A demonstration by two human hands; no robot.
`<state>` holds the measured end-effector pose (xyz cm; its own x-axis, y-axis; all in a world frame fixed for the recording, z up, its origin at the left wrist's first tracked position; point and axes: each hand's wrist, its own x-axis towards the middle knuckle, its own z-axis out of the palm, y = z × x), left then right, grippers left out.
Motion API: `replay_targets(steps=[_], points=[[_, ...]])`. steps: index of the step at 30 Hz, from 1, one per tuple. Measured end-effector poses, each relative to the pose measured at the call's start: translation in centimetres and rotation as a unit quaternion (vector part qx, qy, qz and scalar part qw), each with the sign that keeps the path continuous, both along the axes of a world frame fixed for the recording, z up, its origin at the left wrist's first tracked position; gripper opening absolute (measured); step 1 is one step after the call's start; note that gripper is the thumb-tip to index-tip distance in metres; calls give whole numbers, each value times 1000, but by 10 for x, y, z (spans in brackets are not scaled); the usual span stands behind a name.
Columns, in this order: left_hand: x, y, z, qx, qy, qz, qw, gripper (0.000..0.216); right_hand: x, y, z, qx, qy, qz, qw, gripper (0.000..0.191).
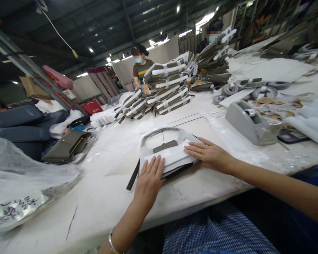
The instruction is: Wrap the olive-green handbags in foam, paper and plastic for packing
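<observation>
A flat dark bag wrapped in white paper [172, 157] lies near the front edge of the white table [108, 197], its wrapped handle [161, 132] arching behind it. My left hand [149, 178] lies flat on the left end of the paper, fingers stretched out. My right hand [208, 153] rests flat on the right end, fingers together and pointing left. Neither hand grips anything.
A grey tape dispenser [250, 121] stands to the right. Piles of wrapped bags [164, 88] fill the far middle. An olive bag [67, 146] and clear plastic sheeting [23, 176] lie at the left. Two masked people work across the table, and paper scraps lie at the right.
</observation>
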<state>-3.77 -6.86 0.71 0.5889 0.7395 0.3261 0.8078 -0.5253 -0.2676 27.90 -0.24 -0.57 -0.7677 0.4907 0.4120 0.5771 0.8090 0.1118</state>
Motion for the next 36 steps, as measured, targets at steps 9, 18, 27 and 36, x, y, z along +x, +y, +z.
replay_targets(steps=[9,18,27,36], points=[[0,-2,-28,9,-101,-7,995,55,-25,-61,-8,-236,164,-139,948,27],[7,-10,-24,19,-133,32,990,72,-64,-65,-12,-504,484,-151,699,24],[-8,-9,-40,88,-214,94,968,73,-33,-46,24,-290,366,-73,881,25],[-6,-7,-43,99,-253,103,957,71,122,9,-18,-165,101,-369,909,37]])
